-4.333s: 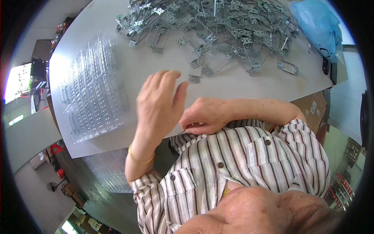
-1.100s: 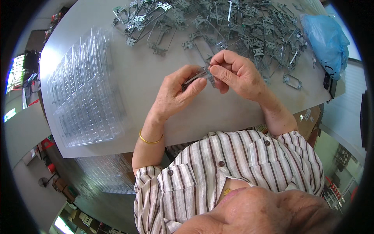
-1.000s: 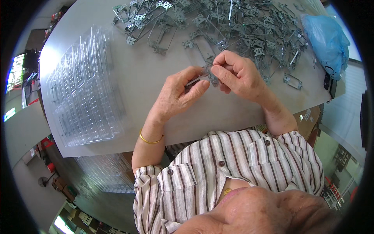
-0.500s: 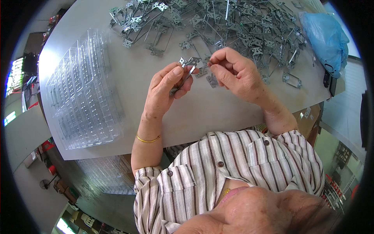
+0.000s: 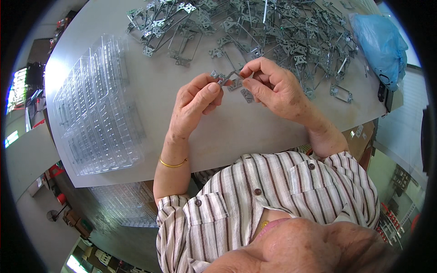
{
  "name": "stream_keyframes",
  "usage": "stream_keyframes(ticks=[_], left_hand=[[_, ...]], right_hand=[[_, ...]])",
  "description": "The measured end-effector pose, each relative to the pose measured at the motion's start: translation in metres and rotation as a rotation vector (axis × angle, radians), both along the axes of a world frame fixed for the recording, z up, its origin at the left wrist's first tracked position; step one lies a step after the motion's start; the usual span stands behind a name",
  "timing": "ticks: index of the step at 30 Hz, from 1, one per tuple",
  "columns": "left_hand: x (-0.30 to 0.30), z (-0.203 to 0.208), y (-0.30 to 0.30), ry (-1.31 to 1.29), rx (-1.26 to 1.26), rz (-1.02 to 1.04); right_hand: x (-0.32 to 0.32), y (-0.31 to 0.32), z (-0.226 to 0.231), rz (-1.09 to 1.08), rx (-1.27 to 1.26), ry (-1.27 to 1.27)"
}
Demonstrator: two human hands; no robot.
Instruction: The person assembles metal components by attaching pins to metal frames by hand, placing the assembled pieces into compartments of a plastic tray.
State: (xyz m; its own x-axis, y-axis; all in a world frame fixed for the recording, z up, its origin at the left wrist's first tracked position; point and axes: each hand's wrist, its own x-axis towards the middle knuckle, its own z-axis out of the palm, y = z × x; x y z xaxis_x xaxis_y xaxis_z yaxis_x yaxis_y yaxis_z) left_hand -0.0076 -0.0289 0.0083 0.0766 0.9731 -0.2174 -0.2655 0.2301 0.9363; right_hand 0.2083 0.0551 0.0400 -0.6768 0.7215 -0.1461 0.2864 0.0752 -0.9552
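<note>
Above the near part of the table, a small grey metal bracket piece [image 5: 226, 81] is held between my two hands. My left hand [image 5: 196, 99] pinches its left end between thumb and fingers. The fingertips of my right hand [image 5: 272, 86] are closed on its other end. Just beyond and below my fingers, a loose flat metal plate [image 5: 247, 95] lies on the table. A large tangled heap of similar metal bracket frames [image 5: 291, 41] spreads across the far side. My fingers hide part of the held piece.
Clear plastic blister trays [image 5: 98, 113] lie stacked on the left of the table [image 5: 218, 136]. A blue plastic bag [image 5: 380, 45] sits at the right edge, beside a dark object [image 5: 388, 98]. One bracket frame [image 5: 341, 93] lies apart near the right. More clear trays [image 5: 123, 202] are below the table's left edge.
My right hand has moved slightly left and now grips the metal piece. The piece has turned in my fingers, from pointing up towards lying across between both hands.
</note>
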Motion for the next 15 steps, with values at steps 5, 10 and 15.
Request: stream_keyframes(ticks=[5,10,15], left_hand=[[0.001,-0.001,-0.005,0.091,0.026,-0.016],[0.002,0.002,-0.001,0.105,0.043,-0.065],[0.001,-0.003,-0.006,0.079,0.015,-0.176]], right_hand=[[-0.003,0.002,0.006,0.000,-0.283,0.069],[0.000,0.011,0.004,0.029,-0.550,0.176],[-0.001,0.009,0.012,0.052,-0.617,0.098]])
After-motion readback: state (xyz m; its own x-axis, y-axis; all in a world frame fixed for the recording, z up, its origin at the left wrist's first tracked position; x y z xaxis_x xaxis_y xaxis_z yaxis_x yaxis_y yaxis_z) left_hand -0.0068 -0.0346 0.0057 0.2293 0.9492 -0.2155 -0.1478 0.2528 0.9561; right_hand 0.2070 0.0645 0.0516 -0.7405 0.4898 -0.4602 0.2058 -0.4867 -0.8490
